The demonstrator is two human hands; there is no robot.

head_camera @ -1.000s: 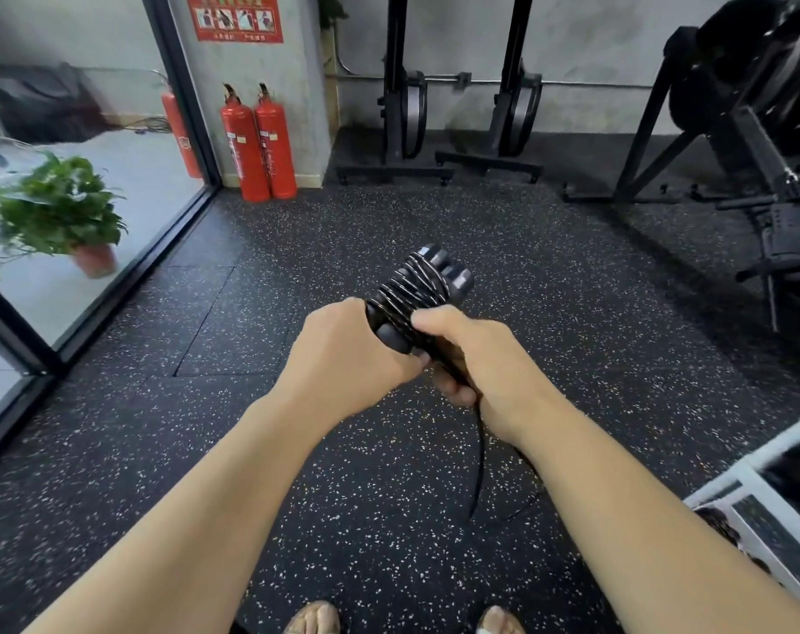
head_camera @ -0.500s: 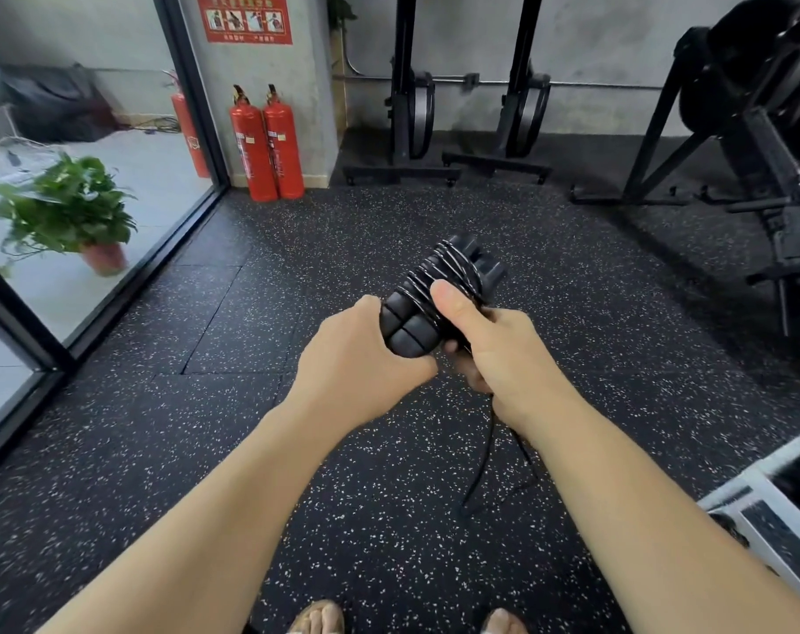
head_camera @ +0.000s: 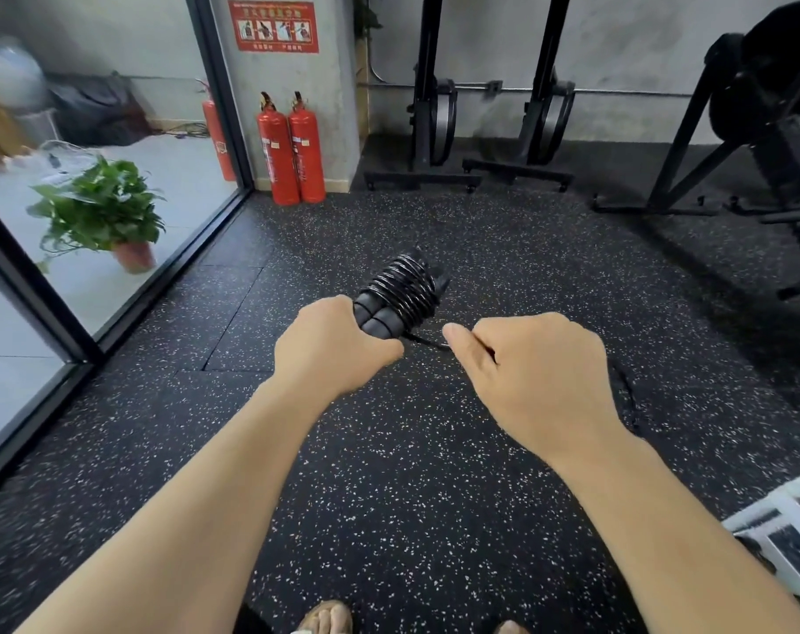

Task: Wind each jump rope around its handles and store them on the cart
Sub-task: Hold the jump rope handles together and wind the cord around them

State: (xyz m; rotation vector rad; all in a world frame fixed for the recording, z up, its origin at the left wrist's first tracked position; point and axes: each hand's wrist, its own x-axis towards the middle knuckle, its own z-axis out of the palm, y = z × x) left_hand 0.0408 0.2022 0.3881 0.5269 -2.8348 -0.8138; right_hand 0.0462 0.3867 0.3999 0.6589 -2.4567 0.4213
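Three fire extinguishers (head_camera: 277, 151) and one potted plant (head_camera: 100, 208) are pictured. One jump rope (head_camera: 402, 286), one left hand (head_camera: 334, 345) and one right hand (head_camera: 531, 372) are shown.

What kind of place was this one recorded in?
Most likely a gym: speckled rubber floor, black equipment stands against the far wall, a weight machine at right, and a partly wound jump rope.

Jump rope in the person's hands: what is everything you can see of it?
The jump rope is black: two matte handles lie side by side, pointing away, with glossy cord coiled tightly around them. The left hand grips the handles' near ends; the right hand pinches the cord leading off the bundle. It is held above the speckled floor.
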